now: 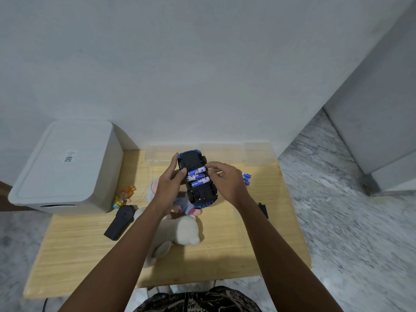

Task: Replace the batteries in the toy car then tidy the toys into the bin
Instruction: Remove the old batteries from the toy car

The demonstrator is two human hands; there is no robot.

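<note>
Left hand: our left hand (pixel 169 185) grips the toy car (pixel 197 179) from its left side, thumb up along the far end, fingers curled over the underside next to the batteries.
Right hand: our right hand (pixel 227 179) comes in from the right with its fingers bent toward the battery bay; the fingertips touch the edge of the car by the batteries. We cannot tell whether they pinch anything.
Toy car: we hold it upside down above the surface (pixel 225 244), black underside up, blue body showing at both ends, wheels on each side.
Batteries in car: three blue batteries (pixel 198 176) lie side by side in the open bay, set across the width of the car.
Spare batteries: a few more blue batteries (pixel 246 178) lie on the surface just beyond our right hand, partly hidden by it.
Battery cover: a small black flat piece (pixel 263 210) lies on the surface to the right of our right forearm; we take it for the cover but cannot be sure.
Plush toys: a white plush toy (pixel 180 233) lies under our left forearm, and a pink and blue plush (pixel 186 207) sits just below the car.
Remote: a black controller (pixel 119 221) lies left of the plush toys.
Small figures: an orange and a yellow toy figure (pixel 125 195) lie near the bin.
Bin: a white lidded bin (pixel 65 167) stands at the far left of the surface, well apart from the car.
Clear boxes: transparent containers (pixel 256 154) line the far edge against the wall.
</note>
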